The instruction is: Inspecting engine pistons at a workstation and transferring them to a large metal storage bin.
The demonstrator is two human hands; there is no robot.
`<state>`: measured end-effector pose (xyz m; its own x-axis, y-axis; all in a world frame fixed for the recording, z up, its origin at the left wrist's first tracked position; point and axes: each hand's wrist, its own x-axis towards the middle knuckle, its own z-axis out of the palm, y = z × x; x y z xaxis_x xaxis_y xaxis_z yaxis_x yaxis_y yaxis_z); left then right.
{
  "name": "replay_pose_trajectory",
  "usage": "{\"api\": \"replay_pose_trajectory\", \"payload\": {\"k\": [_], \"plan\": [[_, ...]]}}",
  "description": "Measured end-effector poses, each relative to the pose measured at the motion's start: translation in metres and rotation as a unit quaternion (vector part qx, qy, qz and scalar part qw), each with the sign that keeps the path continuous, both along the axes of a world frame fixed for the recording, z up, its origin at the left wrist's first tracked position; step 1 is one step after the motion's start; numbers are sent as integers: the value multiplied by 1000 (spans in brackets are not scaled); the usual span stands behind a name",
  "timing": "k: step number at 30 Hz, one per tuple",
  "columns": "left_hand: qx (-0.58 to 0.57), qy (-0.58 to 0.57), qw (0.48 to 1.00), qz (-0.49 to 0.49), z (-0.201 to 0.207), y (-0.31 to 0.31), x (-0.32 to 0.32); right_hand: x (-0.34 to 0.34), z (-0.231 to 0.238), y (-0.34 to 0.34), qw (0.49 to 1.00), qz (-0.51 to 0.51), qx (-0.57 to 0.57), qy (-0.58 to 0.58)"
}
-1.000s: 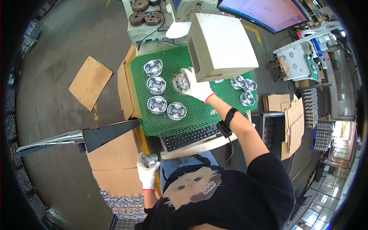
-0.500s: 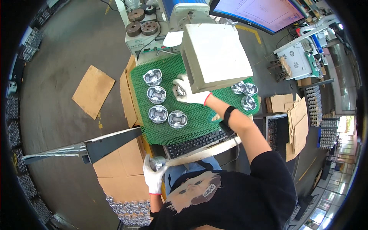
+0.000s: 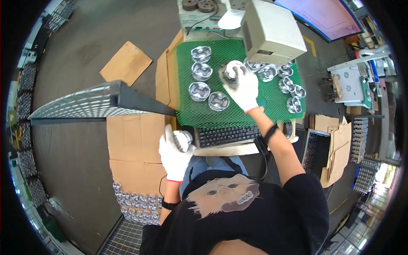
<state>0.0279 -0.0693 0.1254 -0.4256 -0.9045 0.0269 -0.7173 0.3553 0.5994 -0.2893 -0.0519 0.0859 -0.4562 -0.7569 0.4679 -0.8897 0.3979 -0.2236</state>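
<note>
My left hand (image 3: 175, 156), in a white glove, is closed around a silver metal piston (image 3: 184, 139) by the front left corner of the bench, beside the keyboard. My right hand (image 3: 244, 88), gloved too, reaches over the green mesh mat (image 3: 238, 114). Its fingers grip a piston (image 3: 230, 73) whose pale round end shows; the glove covers the rest. Left of that hand, several pistons stand on the mat, among them one piston (image 3: 219, 101) nearest to me. More pistons (image 3: 286, 84) are grouped on the mat's right side.
A cream box-shaped machine housing (image 3: 276, 36) overhangs the mat's far side, with a monitor (image 3: 325, 17) behind it. The keyboard (image 3: 229, 136) lies along the front edge. Cardboard (image 3: 136, 140) and rows of pistons (image 3: 138, 204) are at lower left, near a dark-edged panel (image 3: 123, 97).
My left hand has brought its piston up closer to the bench corner. My right hand stays at the mat's middle, its piston now showing a pale round end. The whole view has shifted.
</note>
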Motion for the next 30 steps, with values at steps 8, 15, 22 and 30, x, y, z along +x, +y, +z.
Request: {"api": "replay_pose_trajectory", "payload": {"k": [8, 15, 22, 30], "plan": [[11, 30, 999, -35, 14, -5, 0, 88, 5, 92, 982, 80, 70, -156], [462, 403, 790, 8, -91, 26, -5, 121, 11, 101, 933, 215, 162, -239], [823, 233, 514, 62, -115, 80, -22, 127, -29, 151, 870, 286, 308, -258], [741, 440, 493, 121, -149, 44, -55, 96, -24, 74, 936, 56, 218, -271]]}}
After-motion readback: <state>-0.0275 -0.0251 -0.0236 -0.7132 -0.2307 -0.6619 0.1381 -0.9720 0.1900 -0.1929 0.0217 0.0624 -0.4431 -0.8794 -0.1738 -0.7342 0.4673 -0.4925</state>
